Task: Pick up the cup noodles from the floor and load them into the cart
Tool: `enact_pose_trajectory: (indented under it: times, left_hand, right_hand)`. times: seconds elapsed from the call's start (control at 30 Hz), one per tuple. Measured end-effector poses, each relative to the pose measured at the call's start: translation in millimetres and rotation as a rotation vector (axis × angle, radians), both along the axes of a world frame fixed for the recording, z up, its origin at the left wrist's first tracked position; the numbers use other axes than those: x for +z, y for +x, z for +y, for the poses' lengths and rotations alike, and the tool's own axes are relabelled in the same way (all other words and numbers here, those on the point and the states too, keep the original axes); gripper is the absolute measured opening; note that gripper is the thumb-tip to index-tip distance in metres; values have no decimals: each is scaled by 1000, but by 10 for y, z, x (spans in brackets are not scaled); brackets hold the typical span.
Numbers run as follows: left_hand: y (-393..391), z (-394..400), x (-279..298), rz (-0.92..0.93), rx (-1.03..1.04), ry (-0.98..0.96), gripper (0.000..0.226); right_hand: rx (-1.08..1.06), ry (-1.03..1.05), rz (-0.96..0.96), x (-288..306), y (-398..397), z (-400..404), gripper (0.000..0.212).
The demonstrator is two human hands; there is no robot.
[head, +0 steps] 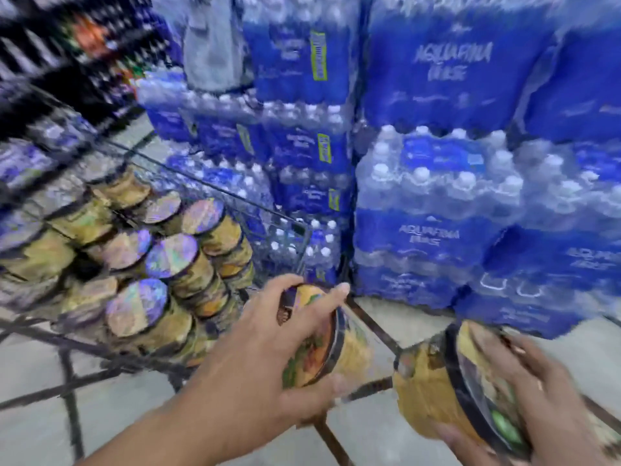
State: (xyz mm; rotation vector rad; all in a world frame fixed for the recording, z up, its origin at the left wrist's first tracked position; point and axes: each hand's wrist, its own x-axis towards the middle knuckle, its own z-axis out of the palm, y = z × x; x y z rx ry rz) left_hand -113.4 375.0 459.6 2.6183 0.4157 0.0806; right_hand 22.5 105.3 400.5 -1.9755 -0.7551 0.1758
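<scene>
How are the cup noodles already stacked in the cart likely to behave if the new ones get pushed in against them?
The stacked cups lie at mixed tilts, several on their sides, so they would probably roll or slide. Each hand, left hand and right hand, carries a cup, so they seem light and easily shoved. The wire cart side should contain them.

Cart top: open above the stacked cup noodles, which filled the cart almost to its wire rim.
Right side: wall of bottled-water packs just beside the cart, blocking passage.
Near foreground: bare floor, crossed by dark frame bars.
</scene>
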Motion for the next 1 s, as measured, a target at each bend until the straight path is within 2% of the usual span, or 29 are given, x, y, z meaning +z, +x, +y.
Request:
enact_pose_trajectory:
  times: [0.07,0.1,0.17,0.23,0.37,0.47,0.63,0.77,1.0]
  left_hand:
    - [-353,552,46,-46,75,-11,85]
    - [-498,826,57,-56,108,-22,86]
    - [-793,1364,74,-57,180,-45,87]
    - [-1073,1877,122,-57,227,-41,86]
    - [-1465,2787,207,-74,366,-2,88]
    - [-1493,3390,177,-95,385,30,92]
    - [-928,4330,-68,-96,371,135,91]
    - [-444,4841,-343,-48,343,147,95]
    - [-47,5196,-827,83,302,205,90]
  right_hand:
    - [19,-144,-119,109,29,775,71]
    - [76,-249,-137,122,-55,1109,84]
    - [105,-262,-206,114,-196,1767,91]
    - [167,-240,-139,39,-424,2363,93]
    - [267,-178,-220,37,-698,3358,88]
    - [313,-166,-229,12,-765,3985,84]
    - [297,-234,-330,-15,-476,4977,80]
    - [251,-333,-379,-91,-202,5559,78]
    - [314,-506,-459,-322,-110,5775,81]
